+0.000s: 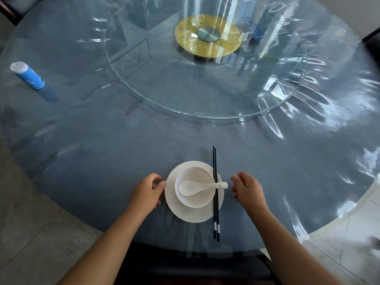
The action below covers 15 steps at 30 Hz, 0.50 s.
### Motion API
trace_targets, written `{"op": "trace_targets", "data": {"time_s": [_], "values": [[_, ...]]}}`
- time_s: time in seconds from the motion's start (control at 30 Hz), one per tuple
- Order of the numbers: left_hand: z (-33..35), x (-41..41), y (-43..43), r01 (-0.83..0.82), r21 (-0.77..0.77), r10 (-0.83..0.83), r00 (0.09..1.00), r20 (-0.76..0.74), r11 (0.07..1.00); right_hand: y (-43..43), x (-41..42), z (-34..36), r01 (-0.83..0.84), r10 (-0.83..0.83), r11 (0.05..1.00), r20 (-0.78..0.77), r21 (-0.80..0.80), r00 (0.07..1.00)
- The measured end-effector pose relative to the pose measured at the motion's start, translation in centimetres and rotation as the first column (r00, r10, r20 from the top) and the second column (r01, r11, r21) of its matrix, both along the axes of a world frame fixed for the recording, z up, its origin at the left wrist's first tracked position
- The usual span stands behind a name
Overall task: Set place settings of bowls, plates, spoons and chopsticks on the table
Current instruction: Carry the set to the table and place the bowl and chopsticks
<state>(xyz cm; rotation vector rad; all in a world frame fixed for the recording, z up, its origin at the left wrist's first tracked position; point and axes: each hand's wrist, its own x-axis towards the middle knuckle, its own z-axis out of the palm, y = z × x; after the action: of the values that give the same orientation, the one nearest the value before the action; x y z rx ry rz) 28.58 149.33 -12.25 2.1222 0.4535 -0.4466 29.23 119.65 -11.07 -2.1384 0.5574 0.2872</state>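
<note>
- The round table (102, 161), covered in a blue-grey cloth under a clear, wrinkled plastic sheet, fills most of the view. Its near edge curves just in front of the person.
- A round white ceramic plate (191, 215) lies close to the near edge, about midway along it.
- A white ceramic bowl (197, 201) sits upright on the plate, towards its far side, so a wider band of plate rim shows on the near side.
- A white ceramic spoon (197, 187) rests in the bowl. Its handle points right, over the bowl's rim.
- A pair of black chopsticks with silver bands (214, 161) lies side by side across the right part of the plate and under the spoon handle. The tips point to the table's centre and the banded ends stop near the near edge.
- The left hand (147, 192) has its fingers curled at the plate's left rim. The fingertips seem to touch the rim, but I cannot tell whether they pinch it.
- The right hand (246, 188) is loosely curled and holds nothing. It is just beside the end of the spoon handle, with a gap between them.
- A clear round glass turntable (164, 89) on a gold disc base (207, 36) takes up the table's centre. A wide band of bare cloth separates its edge from the plate.
- A blue cylindrical container with a white cap (29, 76) stands near the left edge, well apart from the setting.
</note>
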Motion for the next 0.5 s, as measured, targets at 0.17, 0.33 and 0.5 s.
{"op": "trace_targets", "data": {"time_s": [0.17,0.33,0.5], "values": [[-1.2,-0.6,-1.1,0.098,-0.004,-0.098,0.994,-0.038,0.995,0.9,-1.4,-1.8,-0.170,0.162,0.984,-0.146,-0.045,0.976],[-1.7,-0.8,-1.4,0.098,0.051,-0.099,0.995,0.006,0.994,1.4,-1.5,-2.2,-0.187,0.169,0.977,-0.160,-0.106,0.973],[-1.4,-1.2,-1.5,0.109,0.079,-0.115,0.991,0.065,0.991,1.2,-1.7,-2.3,-0.266,0.240,0.949,-0.158,-0.171,0.958]]}}
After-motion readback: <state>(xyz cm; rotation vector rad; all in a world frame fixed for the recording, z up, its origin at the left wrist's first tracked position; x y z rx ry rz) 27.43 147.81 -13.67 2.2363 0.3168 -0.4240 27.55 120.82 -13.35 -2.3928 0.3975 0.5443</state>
